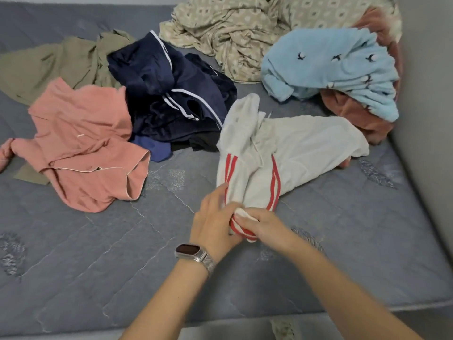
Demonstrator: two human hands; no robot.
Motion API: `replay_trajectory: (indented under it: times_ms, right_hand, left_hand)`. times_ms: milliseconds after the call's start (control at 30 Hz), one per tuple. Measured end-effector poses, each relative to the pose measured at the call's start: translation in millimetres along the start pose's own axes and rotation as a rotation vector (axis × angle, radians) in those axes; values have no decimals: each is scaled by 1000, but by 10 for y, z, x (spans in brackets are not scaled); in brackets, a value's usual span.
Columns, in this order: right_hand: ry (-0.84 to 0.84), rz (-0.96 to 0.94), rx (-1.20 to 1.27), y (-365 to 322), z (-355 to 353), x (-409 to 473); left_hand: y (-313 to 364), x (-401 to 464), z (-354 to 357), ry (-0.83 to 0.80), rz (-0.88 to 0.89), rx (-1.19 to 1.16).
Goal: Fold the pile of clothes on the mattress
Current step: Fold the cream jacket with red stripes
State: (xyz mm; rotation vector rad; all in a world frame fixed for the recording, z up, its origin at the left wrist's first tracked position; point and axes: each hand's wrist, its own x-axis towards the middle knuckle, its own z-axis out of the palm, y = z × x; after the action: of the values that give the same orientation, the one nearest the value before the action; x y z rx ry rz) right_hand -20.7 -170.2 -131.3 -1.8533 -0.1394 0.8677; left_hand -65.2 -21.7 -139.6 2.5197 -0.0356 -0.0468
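At the near middle of the mattress [343, 217], both hands meet on one end of the white pants [294, 148]. The left hand [210, 227], with a watch [193, 253] on its wrist, curls its fingers around the bunched end. The right hand [264, 227] pinches the same end from the other side, where the red stripes wrap around. The two hands are touching. The rest of the white pants lies out behind them, wrinkled and twisted, not flat yet.

I think the job has only just begun. I see no neat folded stack anywhere. The white pants look like the first thing to fold, and they need to be pulled straight first.

All the other clothes wait in messy heaps. The pink shirt [83, 148] lies crumpled on the left. Just beside it sits the dark blue heap [166, 94] with thin white lines. Behind those lies the green shirt [56, 62], spread out. At the far middle is the patterned beige cloth [232, 35], all bunched up. On the right, the fluffy blue piece [328, 67] sits on top of a fluffy brown piece [355, 114], close to the wall [426, 94].

The far end of the white pants touches the dark blue heap and lies near the fluffy ones, so it could drag them along. The near part of the mattress is bare, which leaves room to fold.
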Motion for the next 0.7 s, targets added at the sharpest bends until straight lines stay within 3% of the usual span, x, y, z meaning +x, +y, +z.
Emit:
replay_trajectory:
  times_ms: [100, 167, 267, 333, 400, 567, 700]
  right_hand:
    - [-132, -41, -79, 407, -306, -39]
    - [-154, -76, -433, 789, -583, 54]
    - [87, -145, -920, 1247, -974, 328]
    - [309, -114, -974, 1375, -1179, 517]
    - [434, -141, -985, 1439, -1282, 714]
    - [463, -275, -990, 1530, -1049, 1127]
    - [531, -314, -967, 1731, -737, 1145]
  left_hand:
    - [-170, 89, 468, -177, 109, 292]
    - [-341, 139, 806, -217, 63, 405]
    - [-652, 203, 1273, -267, -33, 403]
    - [-879, 158, 1556, -268, -94, 330]
    - [-1017, 88, 1765, -159, -68, 262]
    - [-1147, 58, 1959, 46, 18, 258]
    - [-1102, 74, 1929, -40, -48, 263]
